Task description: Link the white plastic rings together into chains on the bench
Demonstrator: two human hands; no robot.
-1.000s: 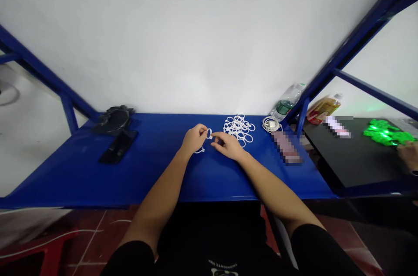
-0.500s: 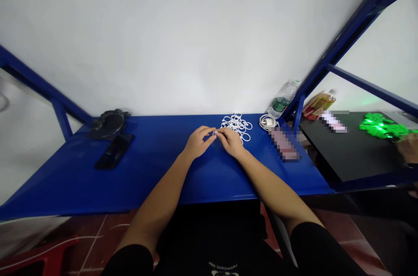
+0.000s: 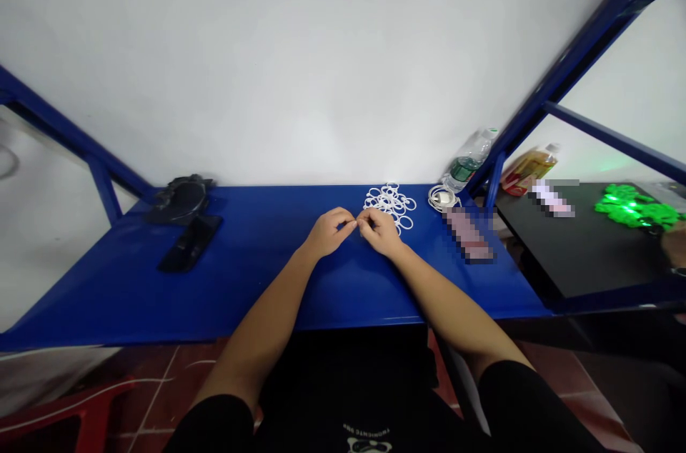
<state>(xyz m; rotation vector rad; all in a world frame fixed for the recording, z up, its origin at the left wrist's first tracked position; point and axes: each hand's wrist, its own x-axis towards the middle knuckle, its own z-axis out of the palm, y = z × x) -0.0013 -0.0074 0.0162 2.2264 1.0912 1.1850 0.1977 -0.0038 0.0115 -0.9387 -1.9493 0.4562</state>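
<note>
Over the middle of the blue table (image 3: 251,260), my left hand (image 3: 328,233) and my right hand (image 3: 381,233) meet at their fingertips. Thumb and fingers of each hand are pinched together. Whatever lies between them is hidden by the fingers. Just behind and right of my right hand is a loose pile of white rings (image 3: 390,203), several of them overlapping, with small knobs on them. My right hand covers the pile's near left part.
Right of the rings lie a coiled white cable with a plug (image 3: 444,198), a water bottle (image 3: 467,166) and a blurred-out pink item (image 3: 469,235). A black phone (image 3: 190,244) and a black round object (image 3: 185,199) sit left. Glowing green strands (image 3: 632,206) rest beside another person's hand (image 3: 675,246).
The small whitish piece that showed between my fingertips is now hidden. My fingertips have drawn closer together. The whole view has shifted slightly.
</note>
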